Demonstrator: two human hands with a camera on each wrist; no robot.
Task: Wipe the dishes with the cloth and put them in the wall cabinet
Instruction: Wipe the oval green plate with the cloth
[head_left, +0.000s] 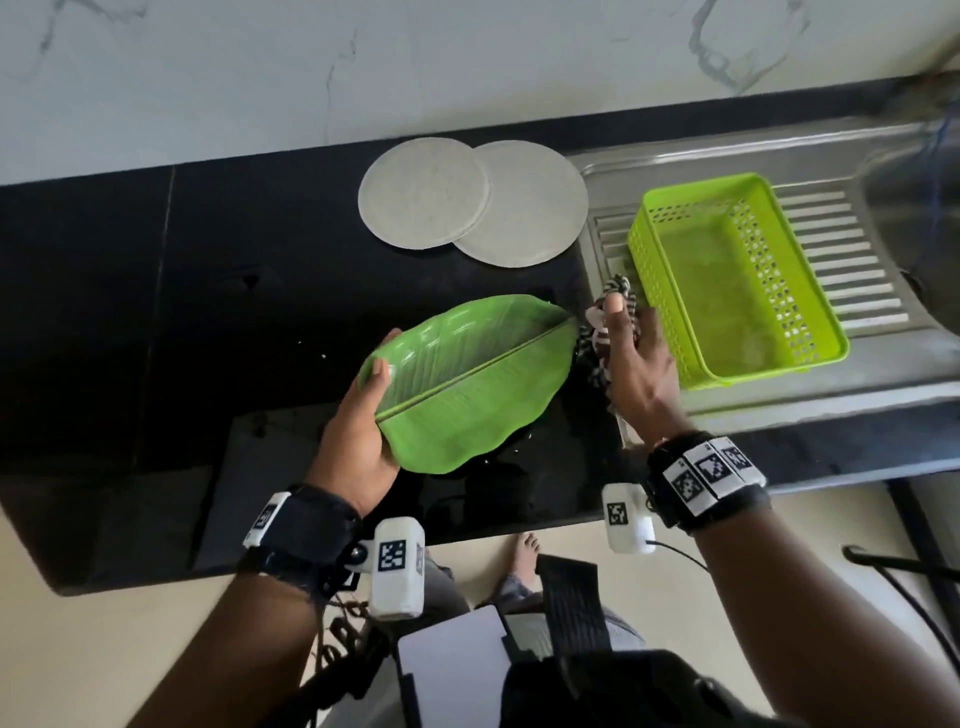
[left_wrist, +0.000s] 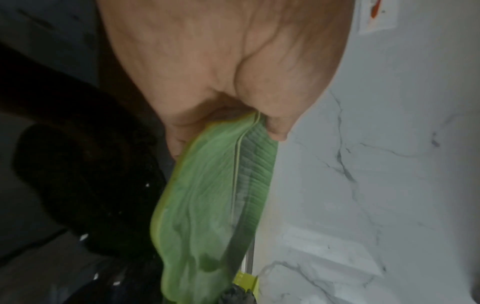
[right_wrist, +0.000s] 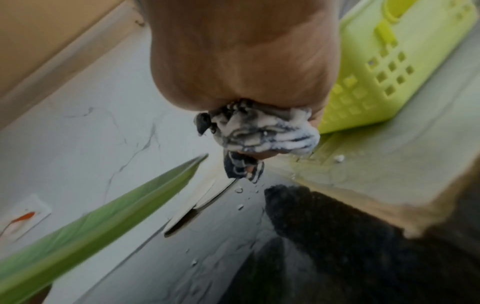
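over the black counter (head_left: 104, 312), the left hand (head_left: 358, 441) grips one end of the green leaf-shaped dish (head_left: 467, 384), thumb on its upper face, holding it tilted above the surface. the right hand (head_left: 636, 374) is just beside the dish's pointed tip — fingers bunched round the striped cloth (head_left: 597, 343). two round grey plates (head_left: 423, 192) overlap near the wall, and a lime-green basket (head_left: 810, 270) sits on the steel drainboard (head_left: 857, 270).

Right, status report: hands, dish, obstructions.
Left hand grips leaf plate, held above counter. Right hand holds bunched cloth beside plate's tip, contact unclear. Nothing between them.
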